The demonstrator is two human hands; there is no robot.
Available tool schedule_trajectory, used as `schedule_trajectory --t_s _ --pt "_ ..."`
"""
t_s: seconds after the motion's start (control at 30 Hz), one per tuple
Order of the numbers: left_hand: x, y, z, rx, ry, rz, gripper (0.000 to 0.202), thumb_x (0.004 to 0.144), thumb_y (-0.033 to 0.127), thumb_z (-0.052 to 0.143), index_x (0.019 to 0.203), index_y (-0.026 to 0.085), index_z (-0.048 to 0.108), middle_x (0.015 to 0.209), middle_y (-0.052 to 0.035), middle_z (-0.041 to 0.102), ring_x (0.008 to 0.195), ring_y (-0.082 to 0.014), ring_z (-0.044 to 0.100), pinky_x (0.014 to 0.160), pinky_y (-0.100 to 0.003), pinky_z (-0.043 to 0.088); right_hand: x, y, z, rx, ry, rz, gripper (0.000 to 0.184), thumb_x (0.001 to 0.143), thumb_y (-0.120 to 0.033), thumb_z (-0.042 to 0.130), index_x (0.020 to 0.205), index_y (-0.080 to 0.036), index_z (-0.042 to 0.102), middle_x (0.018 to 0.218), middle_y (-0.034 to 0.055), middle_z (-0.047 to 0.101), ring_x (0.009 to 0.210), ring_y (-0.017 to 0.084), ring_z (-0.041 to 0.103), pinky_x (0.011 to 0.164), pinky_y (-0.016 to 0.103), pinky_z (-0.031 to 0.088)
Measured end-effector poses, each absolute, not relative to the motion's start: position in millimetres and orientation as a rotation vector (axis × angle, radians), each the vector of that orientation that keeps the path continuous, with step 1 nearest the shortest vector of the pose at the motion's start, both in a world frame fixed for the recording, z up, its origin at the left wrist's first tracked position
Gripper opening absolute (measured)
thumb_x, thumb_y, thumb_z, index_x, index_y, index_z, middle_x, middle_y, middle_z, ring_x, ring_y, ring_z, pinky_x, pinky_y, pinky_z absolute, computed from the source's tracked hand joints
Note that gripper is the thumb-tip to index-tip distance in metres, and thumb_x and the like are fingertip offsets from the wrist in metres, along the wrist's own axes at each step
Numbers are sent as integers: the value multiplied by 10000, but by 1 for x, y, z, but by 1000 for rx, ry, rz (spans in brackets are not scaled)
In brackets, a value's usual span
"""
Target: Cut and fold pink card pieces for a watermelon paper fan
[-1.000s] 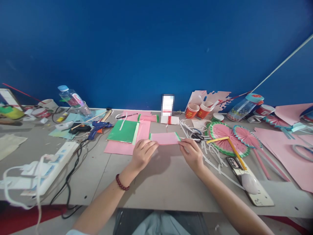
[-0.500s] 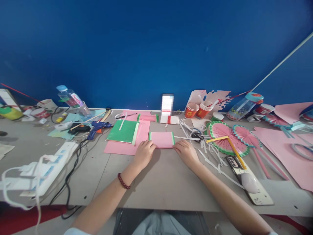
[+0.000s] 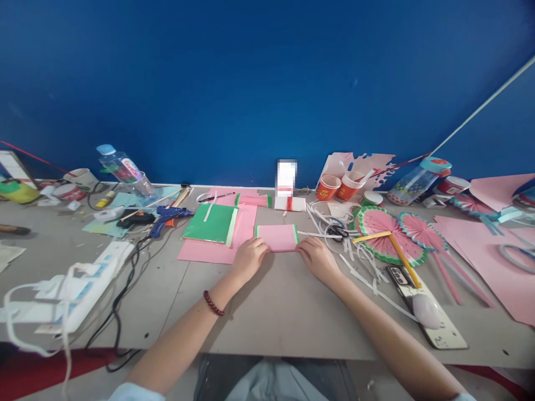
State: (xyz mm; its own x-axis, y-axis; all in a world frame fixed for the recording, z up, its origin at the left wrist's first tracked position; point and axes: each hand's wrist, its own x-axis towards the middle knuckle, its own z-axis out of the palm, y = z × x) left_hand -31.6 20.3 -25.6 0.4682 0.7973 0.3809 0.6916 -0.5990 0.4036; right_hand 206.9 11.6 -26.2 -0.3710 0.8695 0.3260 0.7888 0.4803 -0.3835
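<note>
A small pink paper sheet [image 3: 277, 236] with green strips on its left and right edges lies flat on the grey table [image 3: 271, 301] in front of me. My left hand [image 3: 248, 258] pinches its near left corner, fingers curled. My right hand [image 3: 316, 257] grips the near right corner in the same way. A dark red bead bracelet [image 3: 213, 303] circles my left wrist. Just left of the sheet lie a green paper stack [image 3: 211, 224] and a larger pink sheet [image 3: 215, 250].
Two watermelon paper fans [image 3: 390, 234], white paper strips and scissors [image 3: 336, 231] lie to the right, near a phone [image 3: 426, 312]. Red paper cups [image 3: 340, 188] stand at the back. A blue glue gun [image 3: 167, 216], a water bottle [image 3: 125, 170] and a white power strip [image 3: 79, 284] sit left.
The pink sheet got shorter from left to right and now lies flat; my hands came closer together at its near corners.
</note>
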Motion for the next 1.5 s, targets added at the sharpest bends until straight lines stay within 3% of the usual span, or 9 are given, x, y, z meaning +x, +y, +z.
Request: schedule_trajectory --t_s 0.17,0.43,0.7,0.93,1.2,1.5 --pt "-35 28 -23 2217 1294 886 144 865 210 540 822 205 677 843 -31 672 839 -174 603 773 -301 469 212 23 -31 -1297 -2107 464 176 850 -167 515 782 -176 677 825 66 675 823 197 585 790 314 442" --pt "-34 33 -23 1976 1337 887 86 778 223 641 721 179 690 791 -44 668 748 -165 615 706 -277 475 213 31 -19 -1416 -2108 667 191 807 -189 511 779 -180 700 842 64 694 799 189 604 749 285 432" --pt "-34 50 -9 1885 1389 579 45 720 175 654 731 182 698 841 -42 721 775 -178 652 725 -276 492 218 45 -8 -1564 -2123 869 174 739 -241 530 778 -168 684 678 8 644 612 128 535 586 219 372" --pt "-36 59 -8 1824 1312 526 60 701 201 643 718 164 687 825 -57 724 770 -180 656 702 -260 490 214 51 1 -1623 -2254 852 166 729 -187 493 712 -158 656 640 7 608 580 115 487 573 214 341" --pt "-34 55 -7 1878 1367 525 75 704 199 616 741 164 670 740 -32 688 675 -150 608 613 -237 443 212 50 2 -1638 -2303 791 170 720 -153 493 712 -155 663 704 34 633 612 123 510 586 207 350" --pt "-35 60 -13 1880 1353 511 89 685 221 601 717 164 660 695 -28 669 662 -154 607 612 -242 449 213 58 -5 -1661 -2372 739 136 715 -153 522 659 -155 645 736 38 631 634 121 522 599 204 352"
